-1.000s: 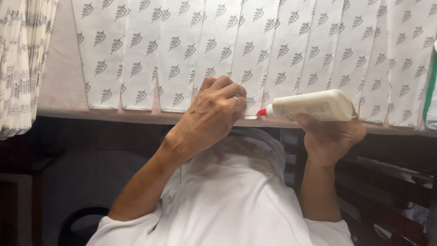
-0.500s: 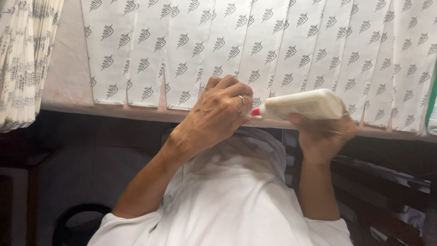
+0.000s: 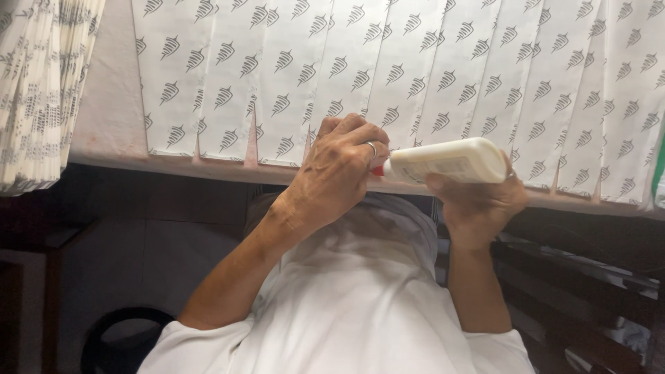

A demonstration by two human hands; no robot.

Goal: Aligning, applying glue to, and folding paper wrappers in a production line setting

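The person's right hand [image 3: 481, 201] grips a cream-white plastic squeeze bottle [image 3: 450, 161], lying on its side, from below; its fingers curl up around the bottle's body, the thumb pressed against the near side. The bottle is held in the air just above the near edge of the pale pink worktop [image 3: 111, 142], toward the right half of that edge, with its red nozzle tip [image 3: 377, 170] pointing left. The left hand [image 3: 343, 166] is closed over that tip, fingers bent tight around it and a ring showing on one finger; the hand hides most of the nozzle, so whether a cap sits there cannot be told.

Across the worktop lies a row of white paper sheets printed with small dark leaf-like marks [image 3: 388, 69], overlapping one another and reaching almost to the near edge. At the worktop's left end, a thick stack of similar printed sheets [image 3: 38, 90] fans over the edge. Below the hands is the person's white shirt [image 3: 360, 305].
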